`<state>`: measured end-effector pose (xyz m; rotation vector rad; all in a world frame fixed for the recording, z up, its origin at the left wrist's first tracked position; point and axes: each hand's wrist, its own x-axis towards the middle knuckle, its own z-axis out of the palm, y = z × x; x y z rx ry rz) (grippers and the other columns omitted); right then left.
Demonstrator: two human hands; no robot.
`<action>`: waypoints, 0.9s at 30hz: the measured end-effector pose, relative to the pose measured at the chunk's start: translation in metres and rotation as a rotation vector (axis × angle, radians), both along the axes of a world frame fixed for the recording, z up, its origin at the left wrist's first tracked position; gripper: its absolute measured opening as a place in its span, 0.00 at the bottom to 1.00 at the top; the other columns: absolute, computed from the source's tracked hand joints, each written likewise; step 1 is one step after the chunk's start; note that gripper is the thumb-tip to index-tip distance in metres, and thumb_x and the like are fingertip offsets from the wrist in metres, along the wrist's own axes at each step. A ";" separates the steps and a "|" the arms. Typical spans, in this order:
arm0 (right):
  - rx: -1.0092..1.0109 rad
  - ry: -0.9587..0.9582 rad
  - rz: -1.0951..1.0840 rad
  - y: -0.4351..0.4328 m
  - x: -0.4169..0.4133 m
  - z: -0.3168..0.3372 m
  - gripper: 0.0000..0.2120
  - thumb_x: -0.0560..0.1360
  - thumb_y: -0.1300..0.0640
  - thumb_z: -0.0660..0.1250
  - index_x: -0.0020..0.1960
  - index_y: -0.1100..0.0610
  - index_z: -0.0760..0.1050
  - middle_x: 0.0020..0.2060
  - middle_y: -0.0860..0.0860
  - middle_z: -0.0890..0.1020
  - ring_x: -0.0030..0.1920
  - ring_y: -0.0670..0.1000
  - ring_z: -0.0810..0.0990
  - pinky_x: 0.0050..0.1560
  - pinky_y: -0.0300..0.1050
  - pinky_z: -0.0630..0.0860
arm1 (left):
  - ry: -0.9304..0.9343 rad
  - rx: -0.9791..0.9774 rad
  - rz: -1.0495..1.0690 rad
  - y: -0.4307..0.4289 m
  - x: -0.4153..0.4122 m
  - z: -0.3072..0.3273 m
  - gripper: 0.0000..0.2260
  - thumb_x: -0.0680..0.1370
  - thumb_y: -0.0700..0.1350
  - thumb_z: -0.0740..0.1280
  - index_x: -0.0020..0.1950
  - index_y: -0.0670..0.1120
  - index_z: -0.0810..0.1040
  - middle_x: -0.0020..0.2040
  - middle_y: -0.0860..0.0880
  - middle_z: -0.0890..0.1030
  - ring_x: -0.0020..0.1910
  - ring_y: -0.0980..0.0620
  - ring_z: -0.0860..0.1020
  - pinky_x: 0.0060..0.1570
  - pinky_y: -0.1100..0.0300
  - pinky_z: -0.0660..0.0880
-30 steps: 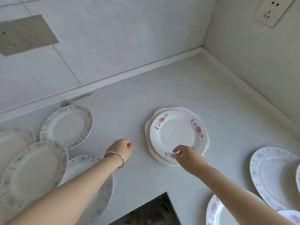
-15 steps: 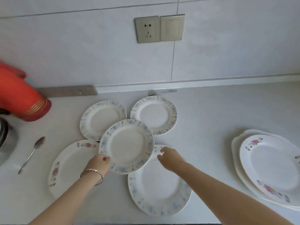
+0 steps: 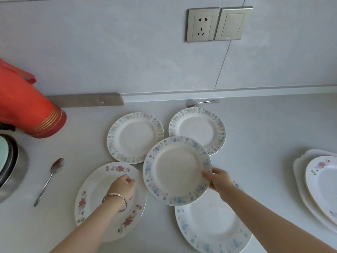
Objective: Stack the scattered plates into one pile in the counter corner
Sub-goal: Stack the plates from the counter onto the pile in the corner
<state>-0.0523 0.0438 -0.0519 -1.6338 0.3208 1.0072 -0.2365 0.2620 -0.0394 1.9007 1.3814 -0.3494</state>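
Grey counter (image 3: 255, 125), scattered floral plates (image 3: 135, 136), spoon (image 3: 49, 179), red flask (image 3: 27, 110), plate stack (image 3: 321, 181) far rt

A red thermos (image 3: 27, 110) leans into view at the left of a pale counter (image 3: 264, 128), above a steel pot (image 3: 11, 170) cut off by the frame. A spoon (image 3: 49, 179) lies beside the pot; a second spoon (image 3: 200, 102) rests against the tiled wall (image 3: 109, 52), below a socket (image 3: 203, 24) and switch (image 3: 233, 23).

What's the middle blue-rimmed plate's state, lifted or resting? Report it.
Lifted, apparently: the right hand grips the blue-rimmed plate by its rim, thumb on top, fingers underneath.
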 end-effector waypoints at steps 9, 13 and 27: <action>0.139 0.036 -0.287 -0.124 0.048 0.023 0.04 0.75 0.66 0.64 0.46 0.62 0.77 0.33 0.53 0.86 0.32 0.50 0.85 0.28 0.38 0.80 | -0.057 0.020 -0.149 -0.065 0.074 0.006 0.10 0.76 0.41 0.57 0.35 0.48 0.70 0.41 0.41 0.82 0.43 0.41 0.81 0.47 0.53 0.76; 0.177 -0.004 -0.461 -0.196 0.070 0.037 0.03 0.75 0.66 0.64 0.46 0.62 0.77 0.29 0.50 0.85 0.29 0.46 0.84 0.28 0.37 0.80 | -0.105 -0.018 -0.248 -0.125 0.124 0.005 0.12 0.76 0.40 0.57 0.33 0.49 0.69 0.35 0.44 0.80 0.43 0.40 0.81 0.43 0.55 0.76; -0.030 -0.084 -0.830 -0.386 0.103 0.032 0.06 0.74 0.66 0.67 0.38 0.61 0.75 0.36 0.55 0.78 0.36 0.51 0.78 0.26 0.34 0.79 | -0.114 -0.013 -0.396 -0.269 0.201 0.006 0.09 0.76 0.36 0.57 0.37 0.44 0.70 0.28 0.48 0.76 0.26 0.53 0.75 0.29 0.63 0.66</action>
